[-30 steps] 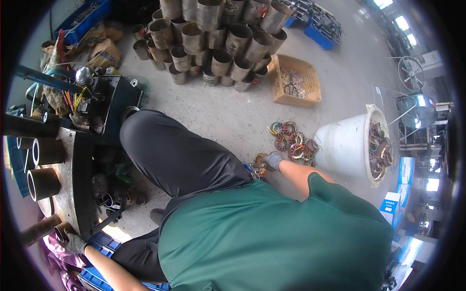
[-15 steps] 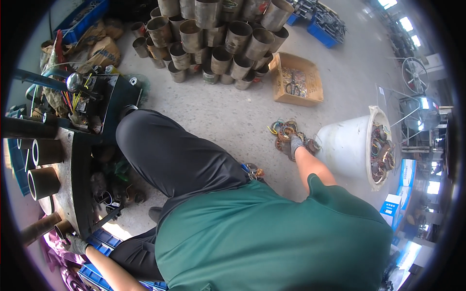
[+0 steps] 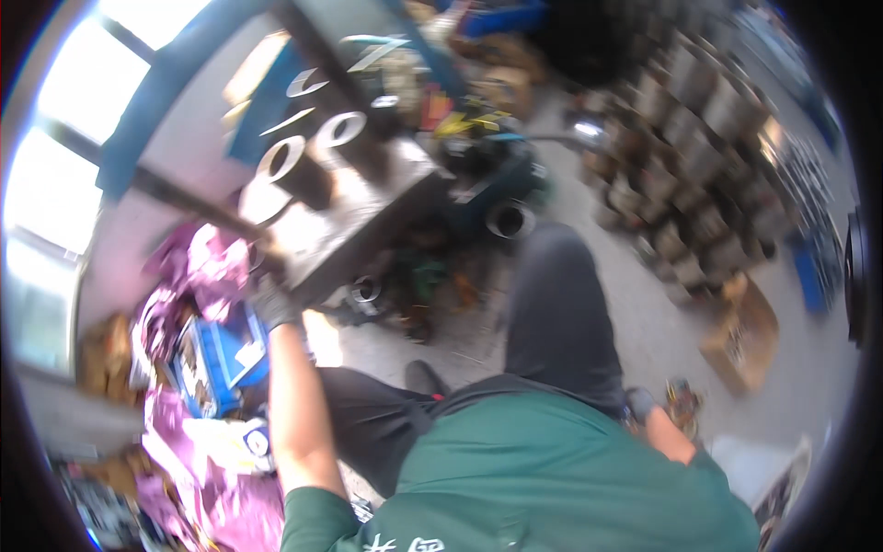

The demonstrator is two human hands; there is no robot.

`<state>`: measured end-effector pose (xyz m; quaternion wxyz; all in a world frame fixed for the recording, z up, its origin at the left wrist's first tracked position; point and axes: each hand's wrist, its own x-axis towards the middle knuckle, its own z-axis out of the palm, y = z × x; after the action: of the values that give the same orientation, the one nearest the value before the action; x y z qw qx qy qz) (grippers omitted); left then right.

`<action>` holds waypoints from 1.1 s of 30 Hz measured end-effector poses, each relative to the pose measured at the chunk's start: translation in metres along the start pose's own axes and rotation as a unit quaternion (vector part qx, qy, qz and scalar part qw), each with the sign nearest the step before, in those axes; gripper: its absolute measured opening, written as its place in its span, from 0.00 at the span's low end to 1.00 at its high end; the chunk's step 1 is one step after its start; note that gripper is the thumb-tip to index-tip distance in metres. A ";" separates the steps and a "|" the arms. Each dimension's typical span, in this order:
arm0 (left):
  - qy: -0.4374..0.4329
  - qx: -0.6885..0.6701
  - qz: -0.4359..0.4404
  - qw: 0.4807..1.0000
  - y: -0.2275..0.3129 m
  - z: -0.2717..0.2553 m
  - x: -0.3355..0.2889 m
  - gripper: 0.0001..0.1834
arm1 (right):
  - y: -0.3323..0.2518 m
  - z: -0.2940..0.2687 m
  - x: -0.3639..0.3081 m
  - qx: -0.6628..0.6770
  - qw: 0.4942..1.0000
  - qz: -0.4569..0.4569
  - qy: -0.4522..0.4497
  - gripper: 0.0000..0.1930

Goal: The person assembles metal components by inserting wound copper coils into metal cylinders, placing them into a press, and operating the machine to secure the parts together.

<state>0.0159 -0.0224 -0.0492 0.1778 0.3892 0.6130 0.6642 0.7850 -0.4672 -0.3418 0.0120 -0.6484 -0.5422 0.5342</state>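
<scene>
My left hand point(image 3: 273, 305), in a grey glove, is raised at the near corner of the metal bench point(image 3: 317, 244). It is beside the end of a long dark bar point(image 3: 198, 202); blur hides whether its fingers grip the bar. My right hand point(image 3: 641, 402), also gloved, is low beside my right knee. Its fingers are smeared, and I cannot tell what it holds. Just to its right, several copper-wound motor coils point(image 3: 682, 405) with coloured wires lie on the floor.
Short thick pipes point(image 3: 308, 179) stand on the bench. Stacked metal cylinders point(image 3: 685, 166) fill the far right, with an open cardboard box point(image 3: 743, 340) nearer. A white bucket point(image 3: 750, 455) is at lower right. A blue crate point(image 3: 221, 363) and pink sacks point(image 3: 244, 501) are at left.
The view has swung left toward the bench and windows, blurring. My right hand has come off the coil pile to beside my knee. My left hand remains by the bench corner.
</scene>
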 end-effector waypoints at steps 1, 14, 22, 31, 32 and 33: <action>0.000 -0.068 -0.050 0.996 0.015 -0.009 0.005 0.19 | -0.006 -0.020 0.008 -0.262 0.929 -0.247 0.089 0.09; 0.064 -0.152 -0.173 0.971 0.060 -0.059 -0.001 0.17 | -0.259 -0.330 0.238 -0.340 0.926 -0.150 0.067 0.17; 0.168 -0.076 -0.108 0.977 0.021 -0.250 -0.116 0.09 | -0.496 -0.309 0.304 -0.282 0.944 -0.142 -0.092 0.15; 0.270 0.197 -0.444 0.832 -0.134 -0.326 -0.520 0.18 | -0.471 -0.303 0.503 -0.799 0.264 -0.499 -0.205 0.09; 0.298 0.187 -0.452 0.820 -0.126 -0.326 -0.545 0.18 | -0.476 -0.282 0.508 -0.812 0.213 -0.490 -0.236 0.10; 0.308 0.203 -0.445 0.816 -0.124 -0.327 -0.562 0.18 | -0.480 -0.266 0.505 -0.812 0.259 -0.453 -0.262 0.10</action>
<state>0.1016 -0.6212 -0.3174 0.1734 -0.1237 0.8631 0.4580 0.5614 0.2415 -0.2856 -0.4237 0.2082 -0.8708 -0.1372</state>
